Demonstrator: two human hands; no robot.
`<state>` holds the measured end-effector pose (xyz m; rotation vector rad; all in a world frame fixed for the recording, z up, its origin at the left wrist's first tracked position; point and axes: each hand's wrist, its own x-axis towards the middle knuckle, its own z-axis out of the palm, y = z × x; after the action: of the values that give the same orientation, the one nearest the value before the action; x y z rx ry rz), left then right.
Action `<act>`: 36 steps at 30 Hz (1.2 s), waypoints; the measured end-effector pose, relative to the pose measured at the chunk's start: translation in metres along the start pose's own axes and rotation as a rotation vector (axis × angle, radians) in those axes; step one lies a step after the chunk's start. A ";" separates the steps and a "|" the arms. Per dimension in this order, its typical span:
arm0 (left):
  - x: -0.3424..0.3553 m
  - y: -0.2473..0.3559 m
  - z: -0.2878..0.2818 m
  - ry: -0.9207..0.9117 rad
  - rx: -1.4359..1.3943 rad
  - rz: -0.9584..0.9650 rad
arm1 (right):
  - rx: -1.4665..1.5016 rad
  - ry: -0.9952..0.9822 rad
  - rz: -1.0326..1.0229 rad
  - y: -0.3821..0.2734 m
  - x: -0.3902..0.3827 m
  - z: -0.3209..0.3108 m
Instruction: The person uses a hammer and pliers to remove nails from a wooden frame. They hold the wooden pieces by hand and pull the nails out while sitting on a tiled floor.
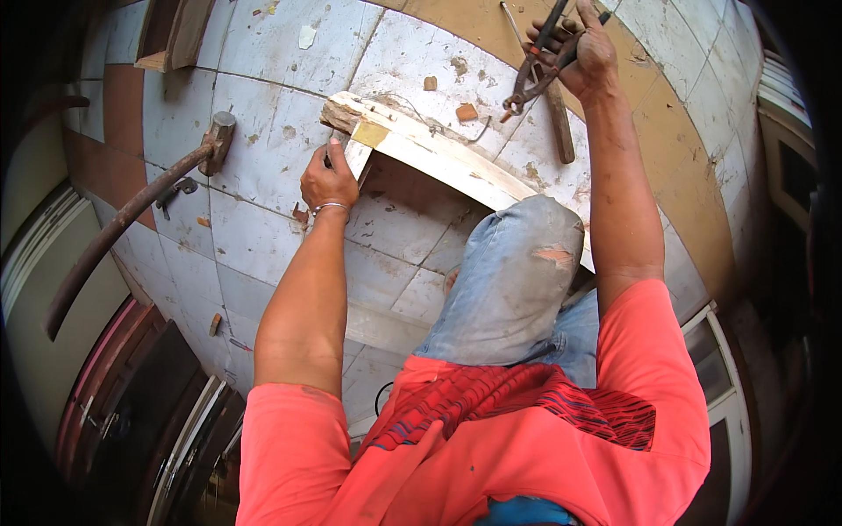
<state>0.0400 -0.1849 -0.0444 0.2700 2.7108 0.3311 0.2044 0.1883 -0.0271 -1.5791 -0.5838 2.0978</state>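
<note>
A pair of pincers (529,81) with dark handles is gripped in my right hand (589,57), raised at the upper right with its jaws pointing down and left. My left hand (330,182) is closed around the side rail of a white wooden frame (447,159), near its corner. By the left thumb a small dark and metallic piece shows, too little of it to name. Rough, broken brown wood (340,116) and a yellowish patch mark that corner. My bent knee (535,237), in torn jeans, is over the frame's long rail and hides part of it.
A hammer (217,140) with a long curved handle stands at the left. A wooden tool handle (560,123) lies beyond the frame, near a thin metal rod (510,19). Brick chips (467,112) and debris dot the tiled floor (254,114). Dark panels (132,412) lean at the lower left.
</note>
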 end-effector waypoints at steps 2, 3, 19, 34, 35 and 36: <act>0.002 0.000 0.001 -0.017 -0.008 0.024 | -0.315 -0.007 -0.124 -0.023 -0.013 -0.041; 0.001 0.002 0.000 -0.030 0.005 0.010 | -0.377 0.033 -0.144 -0.027 -0.016 -0.061; 0.003 0.001 0.004 -0.044 0.034 -0.032 | -1.645 0.253 -0.854 0.077 -0.042 -0.148; 0.002 -0.011 0.006 0.005 0.030 -0.007 | -1.731 0.098 -0.398 0.056 0.017 -0.023; 0.002 -0.007 0.010 -0.017 0.019 0.009 | -1.619 0.158 -0.514 0.058 0.024 -0.036; 0.001 -0.003 0.015 -0.040 0.008 0.024 | -1.473 0.201 -0.591 0.060 0.023 -0.063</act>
<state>0.0445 -0.1843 -0.0595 0.3081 2.6718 0.3190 0.2538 0.1571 -0.0958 -1.7578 -2.4556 0.8775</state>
